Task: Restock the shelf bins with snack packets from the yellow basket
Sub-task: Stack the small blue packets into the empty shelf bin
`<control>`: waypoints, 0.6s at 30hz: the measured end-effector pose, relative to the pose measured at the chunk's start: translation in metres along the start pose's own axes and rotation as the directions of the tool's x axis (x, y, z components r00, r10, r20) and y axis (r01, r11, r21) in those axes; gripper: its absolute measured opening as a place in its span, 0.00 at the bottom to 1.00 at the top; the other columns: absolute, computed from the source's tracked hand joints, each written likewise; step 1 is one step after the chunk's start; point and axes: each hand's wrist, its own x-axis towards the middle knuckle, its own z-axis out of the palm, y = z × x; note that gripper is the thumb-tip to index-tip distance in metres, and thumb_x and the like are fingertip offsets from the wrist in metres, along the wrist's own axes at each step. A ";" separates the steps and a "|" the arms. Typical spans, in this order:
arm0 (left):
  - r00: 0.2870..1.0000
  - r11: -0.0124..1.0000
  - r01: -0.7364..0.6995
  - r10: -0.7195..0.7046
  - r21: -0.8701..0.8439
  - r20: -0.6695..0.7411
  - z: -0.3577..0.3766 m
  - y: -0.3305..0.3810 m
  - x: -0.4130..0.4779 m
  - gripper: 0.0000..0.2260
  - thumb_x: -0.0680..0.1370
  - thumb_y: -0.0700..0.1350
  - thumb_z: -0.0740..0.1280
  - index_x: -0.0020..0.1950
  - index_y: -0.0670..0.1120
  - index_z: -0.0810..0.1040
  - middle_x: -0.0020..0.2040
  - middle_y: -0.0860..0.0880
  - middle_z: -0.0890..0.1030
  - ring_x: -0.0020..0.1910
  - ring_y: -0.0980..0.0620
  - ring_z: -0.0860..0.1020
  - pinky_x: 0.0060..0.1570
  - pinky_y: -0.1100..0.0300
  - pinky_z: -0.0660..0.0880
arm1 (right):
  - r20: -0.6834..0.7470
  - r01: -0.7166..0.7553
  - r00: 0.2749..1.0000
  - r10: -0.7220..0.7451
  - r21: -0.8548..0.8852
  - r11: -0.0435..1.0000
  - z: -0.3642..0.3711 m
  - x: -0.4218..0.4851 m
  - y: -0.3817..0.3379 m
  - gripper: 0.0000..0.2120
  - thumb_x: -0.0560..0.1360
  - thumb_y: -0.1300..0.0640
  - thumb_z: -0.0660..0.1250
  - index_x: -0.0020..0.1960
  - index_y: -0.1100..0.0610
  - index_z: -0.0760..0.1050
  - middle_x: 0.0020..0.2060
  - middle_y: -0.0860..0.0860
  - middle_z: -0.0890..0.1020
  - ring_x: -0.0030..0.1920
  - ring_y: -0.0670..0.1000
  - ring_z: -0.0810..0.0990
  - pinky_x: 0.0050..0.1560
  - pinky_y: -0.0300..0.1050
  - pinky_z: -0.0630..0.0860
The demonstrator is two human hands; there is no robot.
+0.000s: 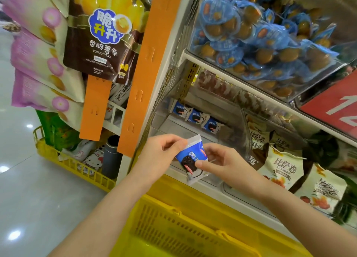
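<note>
Head camera, as I watch from my desk: far left, pink-and-cream snack bags (36,67) hang in a column, with a brown potato-stick bag (100,40) beside them and a tall orange plastic display strip (148,63) to its right. Low on the floor sits a yellow openwork crate (63,166) holding a dark cylindrical flask (112,156) (a cartoon-cat pouch (93,160) lies just beside it). Toward the middle, the left hand (164,150) pinches the white crimped top edge of a small blue-and-white cookie packet (191,160). The right hand (218,160) grips the same packet lower down, thumb laid across its front. The packet is tilted, held just in front of the clear plastic shelf bin (173,124) and above the yellow slatted plastic basket (183,224) at the bottom of my view. Inside that bin, three matching blue packets (196,116) lie in a row toward the back. Further right, cream-coloured roll-snack packets (284,169) fill the neighbouring bin, below a pile of blue-wrapped round sweets (251,34).
</note>
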 end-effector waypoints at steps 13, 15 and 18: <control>0.888 0.387 -0.376 0.411 0.842 0.207 -0.029 -0.025 0.041 0.12 0.80 0.47 0.56 0.55 0.48 0.78 0.51 0.52 0.80 0.54 0.53 0.75 0.63 0.60 0.57 | -0.490 -0.090 0.861 0.134 0.112 0.990 -0.023 0.111 0.029 0.14 0.75 0.56 0.68 0.58 0.61 0.77 0.43 0.51 0.81 0.37 0.43 0.77 0.33 0.26 0.71; 0.860 0.304 -0.422 0.433 0.854 0.271 -0.033 -0.028 0.043 0.11 0.79 0.46 0.58 0.51 0.48 0.80 0.46 0.51 0.82 0.48 0.51 0.79 0.62 0.57 0.61 | -0.471 -0.168 0.871 0.143 -0.012 0.986 -0.025 0.143 0.039 0.17 0.74 0.56 0.69 0.60 0.63 0.76 0.49 0.56 0.81 0.43 0.48 0.78 0.41 0.34 0.72; 0.817 0.250 -0.477 0.480 0.843 0.320 -0.039 -0.034 0.046 0.13 0.79 0.46 0.56 0.48 0.47 0.80 0.43 0.51 0.82 0.45 0.51 0.79 0.59 0.57 0.63 | -0.406 -0.223 0.905 0.130 -0.190 0.956 -0.022 0.185 0.054 0.19 0.74 0.55 0.69 0.62 0.63 0.74 0.56 0.58 0.79 0.55 0.54 0.77 0.46 0.36 0.67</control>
